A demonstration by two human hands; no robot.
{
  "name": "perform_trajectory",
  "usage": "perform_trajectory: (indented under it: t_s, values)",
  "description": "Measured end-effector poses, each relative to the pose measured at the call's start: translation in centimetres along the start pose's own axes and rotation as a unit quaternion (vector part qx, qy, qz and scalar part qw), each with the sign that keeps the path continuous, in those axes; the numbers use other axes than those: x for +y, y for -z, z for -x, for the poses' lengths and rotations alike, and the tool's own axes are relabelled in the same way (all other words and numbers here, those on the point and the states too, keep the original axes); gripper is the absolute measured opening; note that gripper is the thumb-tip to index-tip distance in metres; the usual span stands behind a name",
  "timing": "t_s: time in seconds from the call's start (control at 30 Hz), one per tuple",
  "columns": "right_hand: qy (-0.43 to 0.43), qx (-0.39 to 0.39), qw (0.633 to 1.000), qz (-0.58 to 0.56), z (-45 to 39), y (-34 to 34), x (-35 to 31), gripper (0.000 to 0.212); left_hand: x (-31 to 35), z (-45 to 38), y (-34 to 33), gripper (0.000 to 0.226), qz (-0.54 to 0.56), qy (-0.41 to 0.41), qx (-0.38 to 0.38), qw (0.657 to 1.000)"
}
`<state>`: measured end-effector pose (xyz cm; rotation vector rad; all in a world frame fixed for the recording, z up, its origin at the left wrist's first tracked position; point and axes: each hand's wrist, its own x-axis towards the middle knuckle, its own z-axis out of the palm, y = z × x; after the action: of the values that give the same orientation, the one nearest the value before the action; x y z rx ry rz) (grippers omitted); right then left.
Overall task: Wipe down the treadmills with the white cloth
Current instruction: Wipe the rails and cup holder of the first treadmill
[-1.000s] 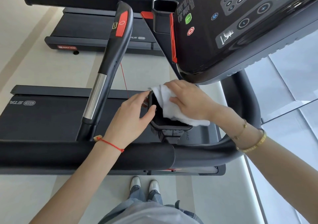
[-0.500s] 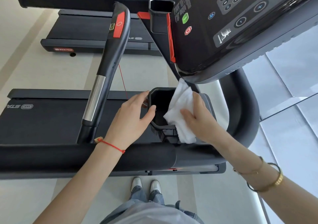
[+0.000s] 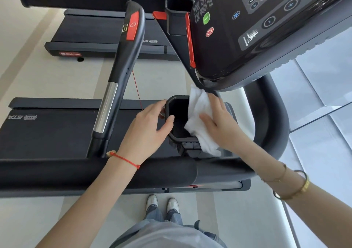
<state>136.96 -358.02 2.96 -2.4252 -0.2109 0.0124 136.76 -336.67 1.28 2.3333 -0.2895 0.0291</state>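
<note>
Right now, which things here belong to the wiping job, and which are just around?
In the job:
white cloth, pressed by the right hand
cup holder, steadied by the left hand
console

Just around:
far treadmill
red cord
handrail

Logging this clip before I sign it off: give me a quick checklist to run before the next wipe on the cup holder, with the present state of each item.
1. White cloth under the right hand: ok, flat fingers press it on the holder's right rim.
2. Cup holder steadied: ok, the left hand grips its left rim, thumb over the edge.
3. Cloth covers the inner wall: cannot tell, only the part draped over the rim shows.
4. Holder's inside free of items: ok as far as visible; the bottom is dark.
5. Console edge clear of the hand: ok, though the cloth's upper corner lies right by it.
</note>
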Motion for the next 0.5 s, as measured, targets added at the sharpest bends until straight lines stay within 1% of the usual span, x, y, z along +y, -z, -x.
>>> perform_trajectory:
  t_s: [0.07,0.17,0.23,0.3,0.33,0.4,0.47,0.5]
  values:
    - [0.050,-0.008,0.996,0.069,-1.6,0.2,-0.2,0.044,0.1,0.0,0.0,0.052,0.003,0.001,0.000,1.000]
    - [0.125,-0.033,0.973,0.190,-3.7,-0.1,-0.4,0.038,0.2,0.0,0.1,0.052,0.007,-0.001,-0.002,1.000]
    - [0.177,-0.067,0.954,0.234,-4.9,-0.4,-0.7,0.036,0.1,0.0,0.0,0.049,0.003,0.004,0.001,1.000]
    - [0.212,-0.085,0.941,0.250,-5.6,-0.5,-1.1,0.035,0.1,0.0,-0.1,0.046,-0.002,0.008,0.005,1.000]
    - [0.221,-0.089,0.938,0.252,-5.6,-0.5,-1.1,0.035,0.1,0.1,-0.1,0.046,-0.002,0.008,0.004,1.000]
    - [0.213,-0.089,0.939,0.253,-5.2,-0.3,-0.6,0.037,0.1,0.1,0.0,0.047,0.002,0.007,0.003,1.000]
    - [0.179,-0.081,0.954,0.227,-4.1,0.3,0.0,0.043,0.1,0.0,0.1,0.049,0.007,0.008,0.001,1.000]
    - [0.153,-0.076,0.966,0.196,-3.4,0.6,0.2,0.046,0.1,0.0,0.1,0.049,0.010,0.005,0.001,1.000]
